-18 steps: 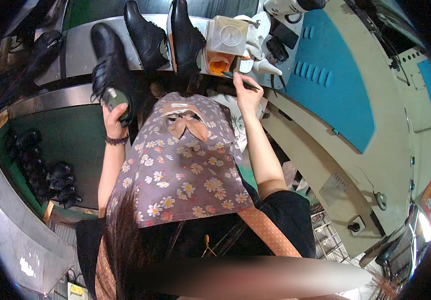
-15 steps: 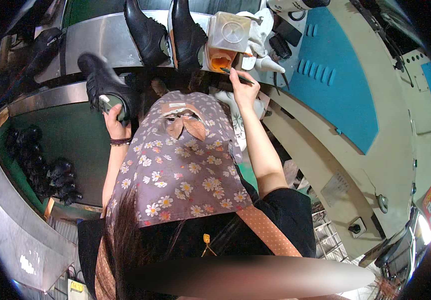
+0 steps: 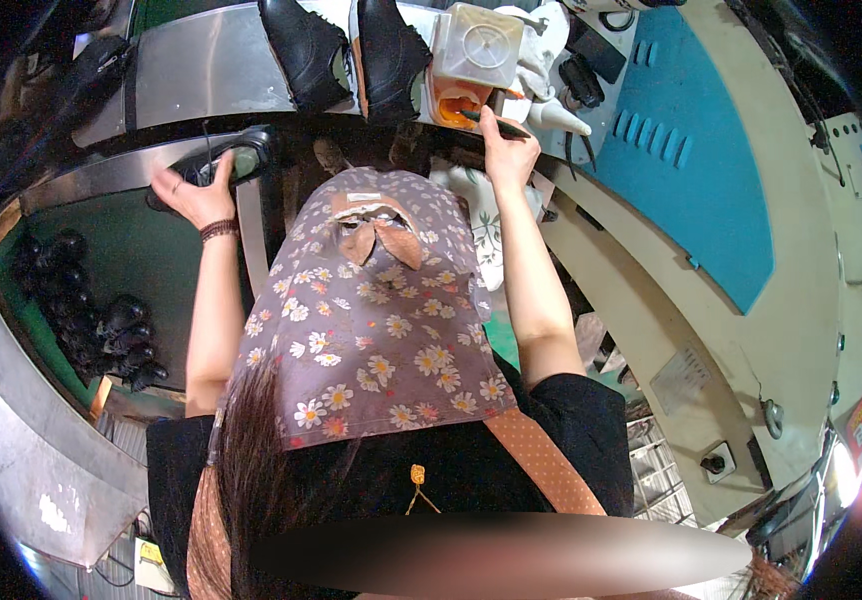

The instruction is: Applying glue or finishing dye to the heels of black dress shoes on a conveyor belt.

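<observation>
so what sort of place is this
Probably a shoe factory or workshop: two black leather-look shoes rest on a metal ledge, by a plastic container with orange contents, where the right hand holds a thin dark tool.

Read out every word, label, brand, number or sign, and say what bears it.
Red sign, right edge: pale characters, stretched near the rim; not copied.
Paper sheet on the cream machine: too small to read.
Pale tag on the floral apron: too small.
Yellow label on the pale item, lower left: too blurred.
White mark on the dark object, upper left: too small.
</observation>
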Demonstrator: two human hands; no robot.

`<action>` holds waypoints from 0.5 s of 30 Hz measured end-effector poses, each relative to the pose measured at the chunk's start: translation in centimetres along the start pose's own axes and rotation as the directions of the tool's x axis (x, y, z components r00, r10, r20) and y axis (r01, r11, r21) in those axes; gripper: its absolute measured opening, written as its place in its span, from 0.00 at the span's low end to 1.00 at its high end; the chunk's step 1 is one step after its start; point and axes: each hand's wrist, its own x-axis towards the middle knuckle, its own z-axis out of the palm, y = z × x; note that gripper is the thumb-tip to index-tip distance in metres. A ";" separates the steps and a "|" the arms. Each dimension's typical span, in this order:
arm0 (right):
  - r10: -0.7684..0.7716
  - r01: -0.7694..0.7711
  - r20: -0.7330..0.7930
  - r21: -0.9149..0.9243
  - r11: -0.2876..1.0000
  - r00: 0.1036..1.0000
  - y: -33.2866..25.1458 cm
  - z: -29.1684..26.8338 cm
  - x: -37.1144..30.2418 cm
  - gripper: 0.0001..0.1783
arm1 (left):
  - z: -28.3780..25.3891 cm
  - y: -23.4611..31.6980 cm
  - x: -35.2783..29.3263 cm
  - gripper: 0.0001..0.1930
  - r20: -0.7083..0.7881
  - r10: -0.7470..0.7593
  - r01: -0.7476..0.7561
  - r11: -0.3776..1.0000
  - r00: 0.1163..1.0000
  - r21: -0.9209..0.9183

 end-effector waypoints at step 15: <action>0.234 -0.204 0.022 -0.415 0.887 0.972 0.8 -2.1 1.3 0.34 | -2.3 2.7 7.5 0.41 0.910 0.242 -0.633 0.773 0.337 0.029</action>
